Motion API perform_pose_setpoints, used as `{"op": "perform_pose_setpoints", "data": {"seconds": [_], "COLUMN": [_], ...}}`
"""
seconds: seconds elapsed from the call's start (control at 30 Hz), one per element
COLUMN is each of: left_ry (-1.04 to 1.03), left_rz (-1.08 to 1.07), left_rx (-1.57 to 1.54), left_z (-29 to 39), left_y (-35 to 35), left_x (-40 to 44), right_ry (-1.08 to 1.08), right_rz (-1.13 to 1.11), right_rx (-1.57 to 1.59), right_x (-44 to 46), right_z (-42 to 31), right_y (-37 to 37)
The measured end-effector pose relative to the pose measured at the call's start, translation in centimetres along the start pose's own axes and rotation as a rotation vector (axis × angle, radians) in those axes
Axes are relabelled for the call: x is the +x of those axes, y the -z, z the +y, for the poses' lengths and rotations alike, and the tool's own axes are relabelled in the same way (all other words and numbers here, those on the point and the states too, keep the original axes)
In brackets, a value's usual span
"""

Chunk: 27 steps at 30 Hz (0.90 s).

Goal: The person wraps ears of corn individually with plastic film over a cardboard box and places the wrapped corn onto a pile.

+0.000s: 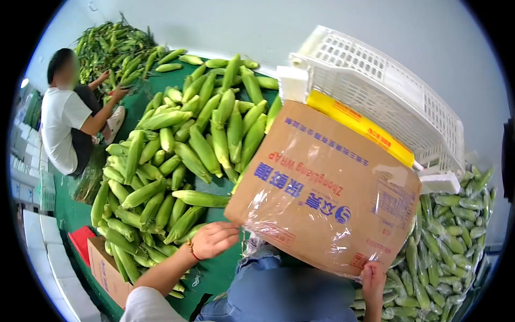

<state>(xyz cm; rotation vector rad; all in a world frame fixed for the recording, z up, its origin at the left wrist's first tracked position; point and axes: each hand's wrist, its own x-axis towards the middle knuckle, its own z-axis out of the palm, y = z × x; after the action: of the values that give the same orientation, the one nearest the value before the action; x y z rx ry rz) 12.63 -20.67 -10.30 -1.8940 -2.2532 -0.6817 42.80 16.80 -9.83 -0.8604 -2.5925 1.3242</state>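
Note:
A sheet of clear plastic wrap (279,228) lies over a printed cardboard box (300,177) tilted above my lap, its shine and creases showing along the near edge. My left hand (216,239) is at the box's left corner, fingers pressed together where the wrap's edge gathers; the fingertips are partly hidden. At the near right corner, my right hand (373,275) is closed in a pinch on the wrap's edge. Along the box's far side lies a yellow roll-shaped package (362,127), between white foam blocks (293,83).
Husked-green corn cobs (155,188) are heaped on the green floor to my left. Wrapped cobs (445,247) are piled at right. A white plastic crate (383,80) stands behind the box. Another person (67,118) sits at far left beside more corn (115,48). A carton (107,271) is at lower left.

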Motion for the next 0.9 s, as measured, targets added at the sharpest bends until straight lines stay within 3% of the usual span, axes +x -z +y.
{"op": "perform_pose_setpoints", "data": {"seconds": [0.03, 0.07, 0.13, 0.2, 0.23, 0.27, 0.33, 0.37, 0.43, 0.5, 0.53, 0.6, 0.67, 0.7, 0.73, 0.87, 0.9], "left_ry": [0.268, 0.727, 1.394, 1.573, 1.997, 2.131, 2.283, 2.447, 2.362, 2.114, 1.979, 1.694, 1.381, 1.719, 1.677, 1.140, 1.118], "left_rz": [-0.031, 0.267, 0.493, 0.377, 0.379, 0.607, 0.759, 0.804, 0.998, 1.335, 1.472, 1.512, 1.375, 1.678, 1.807, 1.306, 1.118], "left_rx": [-0.036, -0.073, -0.404, -0.051, -0.176, -0.111, 0.091, 0.024, -0.195, -0.767, -1.117, -1.694, -2.056, -1.795, -1.700, -1.582, -1.428], "left_z": [-0.1, -0.2, -5.1, -9.8, -12.2, -13.8, -15.3, -12.3, -12.8, -13.5, -13.7, -13.6, -12.5, -10.7, -8.3, 1.0, 1.9], "left_y": [-2.6, -5.6, -12.4, -20.0, -21.9, -23.7, -25.2, -20.5, -20.9, -21.4, -21.3, -19.8, -17.3, -13.6, -10.3, -1.1, 0.8], "left_x": [-3.9, -5.6, -9.2, -12.2, -11.9, -12.1, -10.9, -5.0, -6.5, -9.4, -10.8, -13.2, -15.1, -13.3, -11.1, -3.6, -1.8], "right_ry": [0.017, 0.028, 0.010, -0.020, 0.093, 0.143, 0.215, 0.240, 0.320, 0.445, 0.389, 0.292, 0.224, 0.204, 0.186, 0.163, 0.150], "right_rz": [0.025, 0.062, 0.035, 0.016, 0.038, 0.098, 0.221, 0.302, 0.423, 0.497, 0.485, 0.451, 0.395, 0.378, 0.362, 0.336, 0.325], "right_rx": [-0.014, -0.029, -0.088, -0.169, -0.238, -0.253, -0.282, -0.342, -0.472, -0.601, -0.586, -0.549, -0.472, -0.443, -0.413, -0.325, -0.327], "right_x": [0.1, 0.3, -0.1, -0.4, -0.4, -0.4, -0.6, -0.8, -1.0, -0.4, -0.5, -0.7, -0.3, -0.2, -0.1, 0.4, 0.3], "right_z": [-0.7, -1.2, -0.8, 0.2, -0.4, -0.7, -1.1, -1.0, -1.9, -3.2, -3.1, -2.8, -3.1, -2.8, -2.6, -3.1, -3.2], "right_y": [0.1, 0.0, -0.4, -0.2, -0.3, -0.5, -1.2, -1.7, -2.0, -2.1, -2.1, -1.9, -1.3, -1.4, -1.4, -1.3, -1.2]}}
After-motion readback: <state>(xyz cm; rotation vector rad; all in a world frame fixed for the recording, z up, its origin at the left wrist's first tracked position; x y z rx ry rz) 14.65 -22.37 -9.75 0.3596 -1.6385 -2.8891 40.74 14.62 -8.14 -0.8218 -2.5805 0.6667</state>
